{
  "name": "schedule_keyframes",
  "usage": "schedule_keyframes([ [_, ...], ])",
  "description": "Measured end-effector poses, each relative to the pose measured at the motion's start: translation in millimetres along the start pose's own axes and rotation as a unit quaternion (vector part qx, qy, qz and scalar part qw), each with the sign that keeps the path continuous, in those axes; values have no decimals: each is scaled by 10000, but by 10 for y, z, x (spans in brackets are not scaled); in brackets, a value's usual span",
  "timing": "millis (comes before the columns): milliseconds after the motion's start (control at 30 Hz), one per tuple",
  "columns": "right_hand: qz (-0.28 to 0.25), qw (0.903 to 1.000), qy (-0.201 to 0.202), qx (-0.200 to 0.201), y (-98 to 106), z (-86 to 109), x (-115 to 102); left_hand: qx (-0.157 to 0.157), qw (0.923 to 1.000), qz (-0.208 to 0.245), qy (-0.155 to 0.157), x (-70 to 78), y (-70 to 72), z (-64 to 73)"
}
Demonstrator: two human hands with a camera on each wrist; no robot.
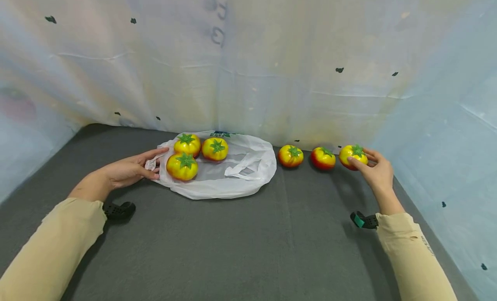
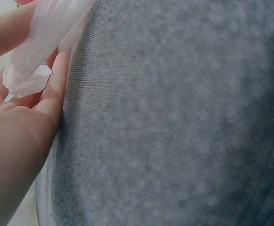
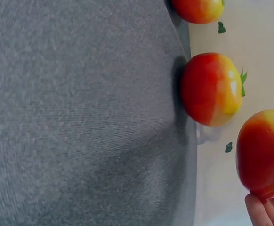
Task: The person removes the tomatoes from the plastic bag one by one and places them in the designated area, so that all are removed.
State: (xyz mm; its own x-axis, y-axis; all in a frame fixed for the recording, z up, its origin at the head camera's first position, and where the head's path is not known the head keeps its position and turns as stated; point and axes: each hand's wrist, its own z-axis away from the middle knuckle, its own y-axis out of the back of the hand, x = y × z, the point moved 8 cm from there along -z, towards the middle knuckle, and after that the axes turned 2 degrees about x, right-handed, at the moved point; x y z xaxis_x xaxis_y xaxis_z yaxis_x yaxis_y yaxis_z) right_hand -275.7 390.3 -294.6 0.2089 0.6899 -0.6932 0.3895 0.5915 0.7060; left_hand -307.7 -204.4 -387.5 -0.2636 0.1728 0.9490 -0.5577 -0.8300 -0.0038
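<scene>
**Bag in left hand, tomato in right, print unreadable**

Far left: tan sleeve, black strap at the wrist. Left hand reaches in low over the grey table, thumb and fingers pinching the gathered left end of the white plastic bag.

Bag lies mouth up, left of centre. Green print on its far rim, can't read it. Three tomatoes inside at the left end: back-left tomato, front tomato, back-right tomato. Faint lettering on the sheet behind, too blurred to read.

Right of bag: first loose tomato, then second loose tomato, both on the table, between bag and held tomato.

Right hand pinches that one between thumb and fingers, off the table, stem up, forearm angled inward. Right cuff has small dark print, illegible.
</scene>
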Motion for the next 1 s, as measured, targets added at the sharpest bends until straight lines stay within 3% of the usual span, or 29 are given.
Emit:
schedule_keyframes([
  [567, 360, 9945, -985, -27, -180, -144, 360, 77, 9997, -203, 66, -33, 7, -20],
  [767, 246, 9916, -1269, 31, -212, -153, 473, 107, 9997, -201, 104, -44, -1, -22],
  [1000, 131, 9919, -1247, 182, -214, -187, 510, 77, 9998, -157, 54, -27, -6, -23],
])
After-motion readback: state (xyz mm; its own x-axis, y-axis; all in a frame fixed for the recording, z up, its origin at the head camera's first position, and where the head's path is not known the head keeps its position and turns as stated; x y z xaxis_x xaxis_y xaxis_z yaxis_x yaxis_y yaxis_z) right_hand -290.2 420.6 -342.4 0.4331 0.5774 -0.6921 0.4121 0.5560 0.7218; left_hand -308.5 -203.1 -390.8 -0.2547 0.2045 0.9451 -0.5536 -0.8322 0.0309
